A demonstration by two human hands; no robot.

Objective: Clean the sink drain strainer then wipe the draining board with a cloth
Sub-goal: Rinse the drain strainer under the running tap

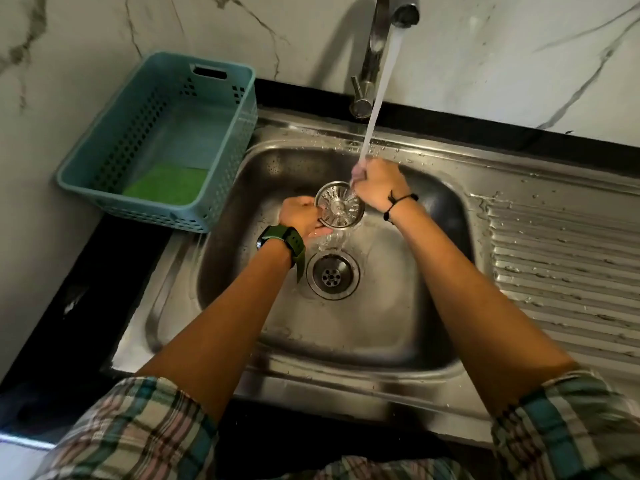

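— Where the dark surface (86,271) meets the wall, what is seen?
— A teal basket (156,143) is seen, with a green sponge (166,185) lying in it.
— And the left hand (301,216)?
— It is closed on the near-left rim of the drain strainer (339,206), which is held tilted above the sink (346,323), over the open drain (332,275). A green-strapped watch (282,244) is worn on that wrist.
— The right hand (377,185)?
— It is clenched at the strainer's far-right edge; whether the rim is actually gripped cannot be told. Water (375,98) from the tap (377,39) is poured onto it.
— Further right?
— The ribbed draining board (561,258) is seen, dotted with droplets.
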